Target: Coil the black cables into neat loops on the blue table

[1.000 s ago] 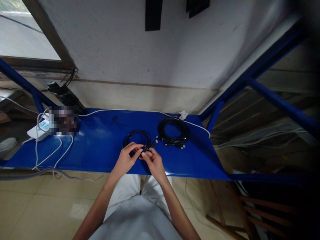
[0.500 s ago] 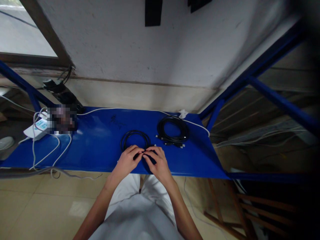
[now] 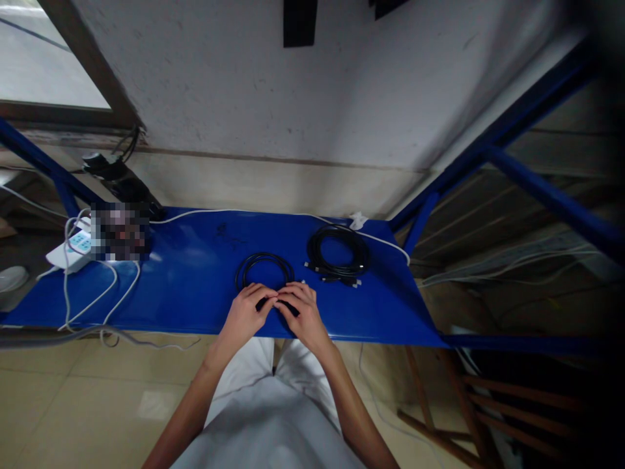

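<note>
A coiled black cable [image 3: 263, 266] lies on the blue table [image 3: 195, 286] near its front edge. My left hand [image 3: 245, 314] and my right hand [image 3: 303, 312] meet at the near side of this coil, fingers bent and pinching the cable's near part between them. A second, larger coil of black cable [image 3: 336, 254] with its plug ends showing lies to the right, behind my right hand and apart from it.
A white power strip [image 3: 73, 251] with loose white cords [image 3: 97, 293] sits at the table's left end. A thin white cord [image 3: 273, 215] runs along the back edge by the wall. Blue frame bars [image 3: 512, 176] rise at the right; wooden slats [image 3: 439, 430] lie on the floor.
My right hand has slid forward over the cable ends, covering them. Both hands have pressed closer together at the near side of the small coil.
</note>
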Motion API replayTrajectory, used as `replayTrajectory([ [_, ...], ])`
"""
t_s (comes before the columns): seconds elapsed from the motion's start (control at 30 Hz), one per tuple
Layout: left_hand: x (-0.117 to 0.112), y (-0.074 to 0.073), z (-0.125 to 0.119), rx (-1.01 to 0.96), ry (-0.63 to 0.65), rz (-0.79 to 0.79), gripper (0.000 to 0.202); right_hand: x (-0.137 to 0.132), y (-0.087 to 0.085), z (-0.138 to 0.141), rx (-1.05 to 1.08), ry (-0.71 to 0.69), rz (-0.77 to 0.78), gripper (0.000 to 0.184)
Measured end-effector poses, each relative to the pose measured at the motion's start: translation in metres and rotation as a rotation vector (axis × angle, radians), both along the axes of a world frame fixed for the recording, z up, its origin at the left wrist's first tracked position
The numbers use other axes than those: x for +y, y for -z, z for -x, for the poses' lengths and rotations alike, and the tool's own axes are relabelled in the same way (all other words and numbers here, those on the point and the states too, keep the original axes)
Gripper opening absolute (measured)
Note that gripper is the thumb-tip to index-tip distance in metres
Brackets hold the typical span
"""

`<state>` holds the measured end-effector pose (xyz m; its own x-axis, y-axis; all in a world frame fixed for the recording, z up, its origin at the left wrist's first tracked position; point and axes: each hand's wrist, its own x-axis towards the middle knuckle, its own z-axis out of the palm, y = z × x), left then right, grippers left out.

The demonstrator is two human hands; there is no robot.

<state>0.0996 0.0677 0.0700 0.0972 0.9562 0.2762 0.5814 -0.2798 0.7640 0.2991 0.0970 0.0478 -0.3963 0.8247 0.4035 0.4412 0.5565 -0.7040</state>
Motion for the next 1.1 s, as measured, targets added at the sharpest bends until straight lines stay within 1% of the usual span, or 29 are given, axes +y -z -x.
replayTrajectory([
  [0.2,-0.003,-0.011,-0.001,-0.087,0.039,0.020,0.011,0.001,0.001,-0.002,-0.006,-0.006,0.036,0.016],
  [0.33,-0.005,-0.011,0.000,-0.122,0.062,0.043,0.008,0.002,0.003,-0.003,-0.003,-0.017,0.043,0.016],
  [0.43,-0.004,-0.008,0.000,-0.115,0.040,0.039,0.007,0.003,0.004,-0.003,0.007,-0.020,0.039,0.017],
  [0.57,-0.003,-0.002,0.001,-0.039,0.007,0.014,0.010,0.003,0.006,-0.003,0.013,-0.027,0.035,0.019],
  [0.73,-0.006,0.006,0.003,0.090,0.028,-0.055,0.015,0.002,0.005,-0.004,-0.006,-0.036,0.030,0.022],
  [0.9,-0.011,0.012,0.005,0.247,0.057,-0.143,0.028,0.001,0.003,-0.003,-0.007,-0.010,0.018,0.021],
  [1.0,-0.014,0.014,0.005,0.291,0.073,-0.180,0.031,0.001,0.005,-0.001,0.014,0.007,0.012,0.021],
  [1.1,-0.017,0.013,0.007,0.315,0.097,-0.212,0.030,0.001,0.006,0.001,0.056,0.035,0.013,0.015],
])
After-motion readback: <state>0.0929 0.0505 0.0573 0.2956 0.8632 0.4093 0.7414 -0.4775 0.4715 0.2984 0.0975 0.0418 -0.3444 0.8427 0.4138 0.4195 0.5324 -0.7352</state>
